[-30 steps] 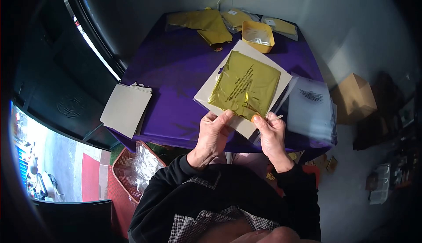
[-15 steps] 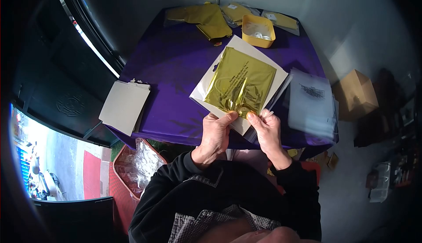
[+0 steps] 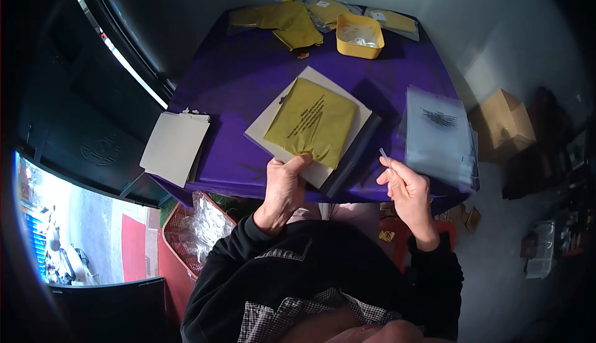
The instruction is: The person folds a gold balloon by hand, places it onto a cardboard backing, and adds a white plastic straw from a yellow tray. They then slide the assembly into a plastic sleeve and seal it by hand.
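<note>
My left hand (image 3: 285, 186) is closed on the near edge of a gold foil packet (image 3: 316, 116) with dark print, its thumb on top. Under the packet is a pale card (image 3: 266, 130) with a hang hole at its upper left, and a clear plastic edge shows along its right side. The card and packet are tilted above the purple tablecloth. To the right, my right hand (image 3: 406, 191) pinches a thin, clear, straw-like stick (image 3: 383, 153) that points up and left. That hand is apart from the packet, beside a stack of clear printed plastic bags (image 3: 437, 141).
Pale cards (image 3: 174, 144) are stacked at the table's left edge. At the back stand a yellow tub (image 3: 360, 50) with clear pieces and several gold packets (image 3: 273, 17). A basket of clear plastic (image 3: 202, 234) sits lower left; a cardboard box (image 3: 503, 119) is on the right.
My right hand has let go of the packet's near edge and moved right and down with the clear stick. My left hand, with packet and card, has shifted slightly left and down.
</note>
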The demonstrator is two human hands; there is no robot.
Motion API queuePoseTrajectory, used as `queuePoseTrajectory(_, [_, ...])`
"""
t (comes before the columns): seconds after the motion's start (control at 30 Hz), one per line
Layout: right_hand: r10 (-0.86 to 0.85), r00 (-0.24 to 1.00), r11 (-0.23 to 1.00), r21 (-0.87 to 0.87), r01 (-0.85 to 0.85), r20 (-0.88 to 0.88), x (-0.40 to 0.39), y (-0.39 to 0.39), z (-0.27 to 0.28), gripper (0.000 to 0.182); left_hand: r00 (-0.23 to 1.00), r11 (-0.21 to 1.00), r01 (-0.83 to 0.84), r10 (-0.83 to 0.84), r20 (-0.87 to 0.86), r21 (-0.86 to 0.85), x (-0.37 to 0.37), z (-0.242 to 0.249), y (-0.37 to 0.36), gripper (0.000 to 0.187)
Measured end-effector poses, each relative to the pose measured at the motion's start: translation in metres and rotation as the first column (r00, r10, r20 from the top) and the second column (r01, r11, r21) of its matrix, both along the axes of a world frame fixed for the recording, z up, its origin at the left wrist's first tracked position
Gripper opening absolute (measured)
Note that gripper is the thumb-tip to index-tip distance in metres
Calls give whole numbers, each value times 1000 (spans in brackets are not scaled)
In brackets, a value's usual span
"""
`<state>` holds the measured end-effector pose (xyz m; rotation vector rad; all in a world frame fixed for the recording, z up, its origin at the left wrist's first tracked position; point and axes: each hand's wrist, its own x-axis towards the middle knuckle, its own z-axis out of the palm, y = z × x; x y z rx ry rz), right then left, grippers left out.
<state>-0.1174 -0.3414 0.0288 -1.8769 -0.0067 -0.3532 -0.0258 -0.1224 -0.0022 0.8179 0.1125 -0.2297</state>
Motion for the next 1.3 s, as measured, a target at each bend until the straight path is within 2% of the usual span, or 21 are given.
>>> queuePoseTrajectory(0.03, [-37,998,989,-144,45,60,1,-1,4,26,999,997,20,-22,32,70,-3,0,5,34])
queuePoseTrajectory(0.07, [-65,990,954,-282,98,122,2,-2,6,31,999,997,28,-30,40,73,-6,2,7,34])
queuePoseTrajectory(0.1, [-81,973,929,-337,152,217,6,-2,2,32,998,999,19,-21,55,39,-9,4,9,32])
queuePoseTrajectory(0.13, [-88,971,930,-332,160,222,6,-1,4,32,998,1000,11,-11,68,5,-13,5,12,29])
queuePoseTrajectory(0.2, [-125,965,788,-568,238,230,5,3,9,32,997,1000,14,-16,74,28,-20,-1,19,28])
queuePoseTrajectory(0.27, [-127,987,799,-581,159,95,7,6,5,19,991,1000,3,-6,137,25,-27,-7,23,26])
queuePoseTrajectory(0.53, [-113,983,761,-624,177,142,16,6,-5,17,960,996,-5,-19,278,84,-43,-19,29,29])
queuePoseTrajectory(0.7, [-154,972,775,-587,232,179,17,5,-4,17,963,994,45,-69,261,98,-49,-20,30,32])
queuePoseTrajectory(0.83, [-167,955,792,-543,278,245,14,6,0,15,974,996,88,-90,206,16,-49,-17,31,32])
queuePoseTrajectory(0.9, [-147,956,805,-531,264,253,10,5,-1,14,987,993,107,-100,127,-56,-45,-23,36,34])
queuePoseTrajectory(1.03, [-84,975,801,-568,189,207,-1,8,-2,9,994,995,58,-50,93,-81,-45,-26,36,34])
queuePoseTrajectory(1.23, [-65,985,807,-573,146,159,-7,13,-8,6,993,995,36,-25,114,-93,-45,-27,35,35])
queuePoseTrajectory(1.3, [-26,979,808,-573,139,201,-7,15,-11,12,993,995,36,-25,114,-96,-46,-26,34,34])
